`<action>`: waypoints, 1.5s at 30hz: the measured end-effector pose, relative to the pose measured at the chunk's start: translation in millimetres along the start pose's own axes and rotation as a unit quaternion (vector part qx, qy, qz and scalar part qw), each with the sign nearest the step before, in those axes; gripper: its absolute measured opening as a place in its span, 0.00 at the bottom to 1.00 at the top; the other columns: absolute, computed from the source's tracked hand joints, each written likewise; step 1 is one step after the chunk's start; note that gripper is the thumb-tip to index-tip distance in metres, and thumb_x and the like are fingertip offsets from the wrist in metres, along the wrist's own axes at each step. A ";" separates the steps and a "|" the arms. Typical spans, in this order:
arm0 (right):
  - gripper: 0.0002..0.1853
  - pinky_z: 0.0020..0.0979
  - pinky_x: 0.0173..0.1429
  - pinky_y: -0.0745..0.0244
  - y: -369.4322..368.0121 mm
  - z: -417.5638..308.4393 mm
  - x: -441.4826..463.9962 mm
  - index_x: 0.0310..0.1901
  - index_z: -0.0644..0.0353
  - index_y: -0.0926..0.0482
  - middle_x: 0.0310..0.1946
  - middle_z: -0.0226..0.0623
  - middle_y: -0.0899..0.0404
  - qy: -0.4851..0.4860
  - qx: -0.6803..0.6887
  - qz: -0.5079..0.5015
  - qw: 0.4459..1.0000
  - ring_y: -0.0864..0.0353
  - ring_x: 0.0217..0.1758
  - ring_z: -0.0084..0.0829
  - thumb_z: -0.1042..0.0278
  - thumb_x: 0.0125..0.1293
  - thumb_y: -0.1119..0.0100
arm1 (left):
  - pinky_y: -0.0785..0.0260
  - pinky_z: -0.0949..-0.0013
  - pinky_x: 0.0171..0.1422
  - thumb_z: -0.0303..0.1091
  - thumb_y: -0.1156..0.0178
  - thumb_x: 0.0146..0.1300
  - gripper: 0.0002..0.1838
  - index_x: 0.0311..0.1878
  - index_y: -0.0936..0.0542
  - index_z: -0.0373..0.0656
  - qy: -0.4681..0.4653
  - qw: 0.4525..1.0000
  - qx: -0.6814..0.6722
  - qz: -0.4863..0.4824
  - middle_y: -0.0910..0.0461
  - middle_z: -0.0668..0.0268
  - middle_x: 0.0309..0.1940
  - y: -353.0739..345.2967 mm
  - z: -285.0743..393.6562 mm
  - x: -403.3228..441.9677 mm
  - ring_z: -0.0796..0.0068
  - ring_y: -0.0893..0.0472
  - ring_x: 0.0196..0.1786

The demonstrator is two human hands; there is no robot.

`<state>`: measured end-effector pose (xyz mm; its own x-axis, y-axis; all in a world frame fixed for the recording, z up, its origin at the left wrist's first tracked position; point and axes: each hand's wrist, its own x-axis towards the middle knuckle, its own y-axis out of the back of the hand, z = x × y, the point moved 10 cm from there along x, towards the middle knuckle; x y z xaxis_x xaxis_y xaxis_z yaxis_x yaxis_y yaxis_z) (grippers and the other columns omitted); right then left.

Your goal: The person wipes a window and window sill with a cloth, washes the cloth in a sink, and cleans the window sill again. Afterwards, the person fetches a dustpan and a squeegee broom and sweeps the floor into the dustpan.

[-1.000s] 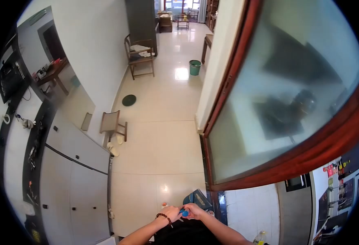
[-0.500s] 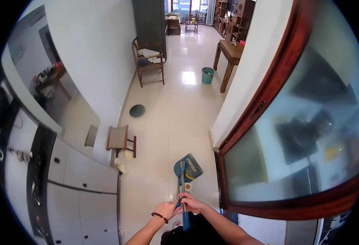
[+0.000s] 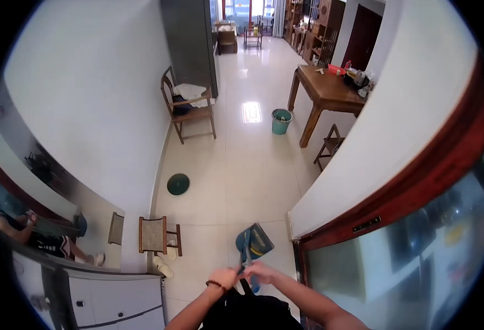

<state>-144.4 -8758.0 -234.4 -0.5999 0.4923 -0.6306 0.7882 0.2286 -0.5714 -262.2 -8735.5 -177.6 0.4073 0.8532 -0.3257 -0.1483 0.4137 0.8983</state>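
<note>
A blue long-handled dustpan (image 3: 259, 242) with a yellow stripe is held out low in front of me, above or on the tiled floor; I cannot tell if it touches. My right hand (image 3: 259, 271) is closed around its handle near my body. Right beside it, my left hand (image 3: 223, 277), with a beaded bracelet at the wrist, is closed at the same handles. A second, darker stick seems to run through the left hand, but its kind is hidden. The two hands nearly touch.
A small stool (image 3: 153, 235) with slippers (image 3: 163, 267) stands left, near a grey cabinet (image 3: 113, 294). Ahead are a round green lid (image 3: 178, 184), an armchair (image 3: 192, 113), a green bucket (image 3: 280, 125) and a wooden table (image 3: 330, 91). A red-framed glass door (image 3: 335, 275) is at right.
The view has moved forward along the floor, so the bucket, table and armchair look nearer and more of the table shows. Both hands stay closed on the handles, the dustpan still ahead.
</note>
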 end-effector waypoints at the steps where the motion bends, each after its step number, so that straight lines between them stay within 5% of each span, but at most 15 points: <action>1: 0.08 0.23 0.32 0.24 27.6 -33.7 5.0 0.43 0.64 0.25 0.42 0.45 0.16 -0.009 0.016 0.037 0.999 0.24 0.25 0.23 0.73 0.64 0.41 | 0.22 0.46 0.37 0.57 0.44 0.69 0.22 0.55 0.22 0.53 0.032 0.999 0.004 0.022 0.14 0.53 0.31 5.1 -28.7 18.3 0.45 0.14 0.33; 2: 0.02 0.20 0.30 0.29 65.6 -72.7 6.3 0.36 0.64 0.25 0.46 0.49 0.16 -0.013 0.028 0.074 0.997 0.32 0.22 0.18 0.76 0.65 0.45 | 0.22 0.46 0.37 0.57 0.43 0.69 0.21 0.53 0.20 0.53 0.082 0.994 -0.054 0.041 0.15 0.53 0.30 26.2 -71.6 23.3 0.45 0.15 0.33; 3: 0.03 0.18 0.28 0.31 94.8 -104.5 2.5 0.35 0.65 0.30 0.54 0.60 0.22 -0.024 0.275 0.038 0.960 0.38 0.21 0.17 0.78 0.65 0.46 | 0.22 0.46 0.37 0.57 0.41 0.68 0.20 0.51 0.18 0.54 0.129 0.983 -0.109 0.066 0.15 0.52 0.29 55.0 -117.9 41.0 0.44 0.15 0.33; 4: 0.04 0.18 0.26 0.31 149.5 -117.3 23.8 0.39 0.67 0.31 0.59 0.66 0.28 -0.010 0.300 -0.018 0.954 0.35 0.23 0.17 0.77 0.67 0.47 | 0.22 0.46 0.37 0.57 0.41 0.68 0.19 0.49 0.17 0.53 0.138 0.980 -0.112 0.084 0.15 0.51 0.28 74.2 -151.4 69.0 0.44 0.15 0.33; 9: 0.30 0.19 0.26 0.31 154.5 -284.3 43.4 0.67 0.69 0.41 0.53 0.61 0.21 0.055 0.194 0.100 0.974 0.31 0.23 0.19 0.83 0.61 0.51 | 0.24 0.46 0.39 0.59 0.40 0.67 0.21 0.47 0.16 0.51 0.121 0.982 -0.111 0.097 0.15 0.52 0.29 129.7 -218.6 210.4 0.44 0.16 0.35; 11: 0.30 0.21 0.27 0.29 128.4 -365.2 50.7 0.69 0.69 0.44 0.52 0.59 0.20 0.105 0.107 0.110 0.983 0.29 0.25 0.19 0.82 0.64 0.50 | 0.23 0.47 0.43 0.58 0.39 0.66 0.22 0.49 0.15 0.52 0.174 0.973 -0.139 0.060 0.14 0.51 0.33 163.3 -250.6 256.0 0.46 0.15 0.39; 13: 0.25 0.23 0.28 0.28 121.9 -409.9 43.3 0.66 0.69 0.41 0.54 0.58 0.19 0.132 0.063 0.250 0.957 0.29 0.24 0.20 0.78 0.69 0.48 | 0.22 0.48 0.43 0.59 0.38 0.65 0.22 0.49 0.14 0.52 0.168 0.972 -0.147 0.079 0.14 0.49 0.32 210.3 -271.1 288.3 0.44 0.15 0.37; 17: 0.16 0.28 0.21 0.39 186.1 -365.6 104.8 0.59 0.64 0.30 0.29 0.40 0.22 0.014 0.230 0.229 0.946 0.34 0.19 0.23 0.72 0.73 0.44 | 0.21 0.48 0.44 0.69 0.40 0.61 0.32 0.59 0.20 0.55 0.200 0.966 -0.164 -0.027 0.14 0.50 0.32 263.3 -318.4 361.4 0.44 0.14 0.38; 19: 0.09 0.27 0.20 0.42 211.4 -383.3 136.2 0.49 0.63 0.27 0.25 0.36 0.27 0.023 0.211 0.283 0.935 0.36 0.17 0.22 0.69 0.74 0.44 | 0.21 0.49 0.52 0.73 0.42 0.59 0.40 0.66 0.24 0.56 0.198 0.958 -0.191 -0.085 0.13 0.47 0.37 217.8 -343.8 431.5 0.42 0.15 0.46; 22: 0.08 0.26 0.19 0.46 275.8 -429.8 191.1 0.38 0.61 0.27 0.19 0.31 0.33 0.034 0.162 0.348 0.923 0.38 0.16 0.21 0.68 0.74 0.42 | 0.22 0.50 0.52 0.67 0.39 0.60 0.35 0.58 0.17 0.49 0.156 0.950 -0.265 -0.054 0.14 0.47 0.36 177.4 -366.0 578.2 0.44 0.14 0.44; 27: 0.07 0.27 0.18 0.47 376.5 -591.6 295.4 0.35 0.59 0.30 0.17 0.30 0.36 0.071 0.143 0.334 0.929 0.39 0.14 0.22 0.73 0.72 0.43 | 0.23 0.48 0.47 0.61 0.36 0.61 0.28 0.38 0.12 0.41 0.361 0.888 -0.276 0.069 0.14 0.47 0.33 284.6 -446.6 778.6 0.44 0.14 0.42; 31: 0.05 0.27 0.18 0.45 419.5 -769.1 363.0 0.39 0.59 0.29 0.16 0.30 0.36 0.087 0.126 0.302 0.941 0.39 0.14 0.22 0.72 0.73 0.43 | 0.24 0.48 0.43 0.59 0.36 0.62 0.27 0.36 0.13 0.39 0.258 0.932 -0.228 0.110 0.16 0.46 0.29 383.6 -462.5 879.1 0.44 0.15 0.37; 35: 0.12 0.27 0.20 0.43 467.8 -956.3 396.3 0.54 0.62 0.26 0.21 0.33 0.30 0.093 0.141 0.266 0.949 0.36 0.18 0.22 0.70 0.74 0.44 | 0.29 0.49 0.36 0.56 0.36 0.65 0.27 0.30 0.17 0.35 0.299 0.899 -0.273 0.165 0.20 0.46 0.23 490.8 -462.2 969.3 0.44 0.18 0.30; 39: 0.12 0.24 0.20 0.46 507.5 -1088.6 466.1 0.54 0.62 0.27 0.20 0.26 0.39 0.019 0.251 0.171 0.952 0.41 0.17 0.19 0.66 0.75 0.44 | 0.30 0.49 0.34 0.55 0.37 0.66 0.28 0.28 0.18 0.34 0.287 0.876 -0.316 0.227 0.21 0.47 0.22 537.0 -495.6 1105.4 0.46 0.19 0.27; 45: 0.08 0.24 0.21 0.49 607.4 -1285.6 563.6 0.38 0.58 0.30 0.19 0.24 0.40 0.062 0.199 0.212 0.955 0.43 0.17 0.17 0.66 0.76 0.44 | 0.29 0.49 0.37 0.59 0.39 0.67 0.31 0.30 0.17 0.33 0.266 0.888 -0.319 0.198 0.21 0.44 0.22 616.7 -538.1 1384.6 0.46 0.17 0.29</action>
<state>172.6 -7262.0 -261.7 -0.1985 0.5709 -0.7966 0.8271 -0.3385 -0.4487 -274.7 -7128.1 -233.4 -0.2490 0.9310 -0.2671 -0.7349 -0.0020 0.6782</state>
